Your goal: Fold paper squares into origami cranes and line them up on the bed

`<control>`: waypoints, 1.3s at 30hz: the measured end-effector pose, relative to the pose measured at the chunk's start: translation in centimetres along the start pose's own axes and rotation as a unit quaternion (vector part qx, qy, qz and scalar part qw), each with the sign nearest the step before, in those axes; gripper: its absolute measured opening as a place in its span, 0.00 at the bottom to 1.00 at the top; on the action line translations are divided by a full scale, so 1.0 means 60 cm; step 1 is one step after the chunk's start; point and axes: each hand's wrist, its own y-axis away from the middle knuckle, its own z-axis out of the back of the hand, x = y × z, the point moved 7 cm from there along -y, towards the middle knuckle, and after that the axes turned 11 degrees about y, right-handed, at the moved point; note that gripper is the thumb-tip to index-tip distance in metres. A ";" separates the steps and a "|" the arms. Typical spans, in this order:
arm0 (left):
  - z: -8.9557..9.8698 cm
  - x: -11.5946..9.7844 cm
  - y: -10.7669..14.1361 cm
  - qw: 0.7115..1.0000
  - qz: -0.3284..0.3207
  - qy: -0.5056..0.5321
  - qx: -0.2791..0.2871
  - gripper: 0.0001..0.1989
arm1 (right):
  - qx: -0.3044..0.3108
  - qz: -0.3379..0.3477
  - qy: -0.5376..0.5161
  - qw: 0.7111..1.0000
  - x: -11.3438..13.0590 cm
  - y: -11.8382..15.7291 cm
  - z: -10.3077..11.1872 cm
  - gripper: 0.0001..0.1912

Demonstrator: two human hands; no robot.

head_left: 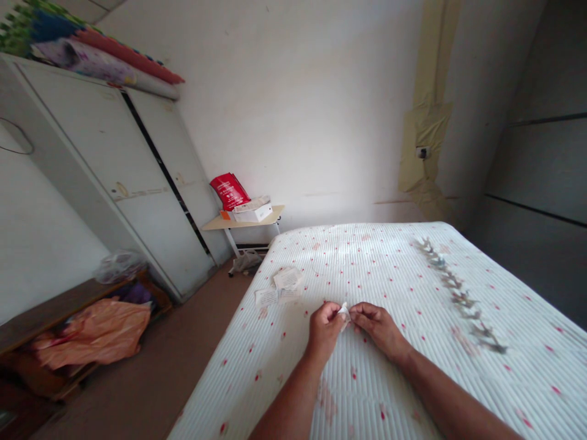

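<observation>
A small folded piece of whitish paper (343, 310) is held between both hands above the bed. My left hand (326, 327) pinches its left side with thumb and fingers. On its other side, my right hand (373, 324) grips the paper's right edge with closed fingertips. Several sheets of printed paper (288, 279) lie on the bed's left part, beyond my left hand. To the right, a row of several small folded paper figures (452, 281) runs along the striped bedcover (353, 397). The exact shape of the held paper is too small to tell.
A small table (215, 225) at the bed's far left bears a red bag (230, 190) and a white box (254, 211). Grey cabinets (105, 140) stand at the left, with an orange plastic bag (98, 330) on a low shelf. A wall (298, 110) rises behind the bed.
</observation>
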 end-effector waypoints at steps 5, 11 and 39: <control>-0.003 0.000 0.001 1.000 0.006 0.026 0.007 0.05 | 0.016 0.013 -0.028 0.999 0.007 0.001 -0.001 0.13; -0.003 -0.007 0.001 1.000 0.005 0.008 -0.004 0.06 | 0.018 -0.002 -0.044 0.999 -0.004 0.000 -0.004 0.13; -0.009 0.005 0.003 0.998 0.002 -0.037 0.044 0.07 | -0.039 0.013 0.044 0.998 -0.003 0.004 0.002 0.12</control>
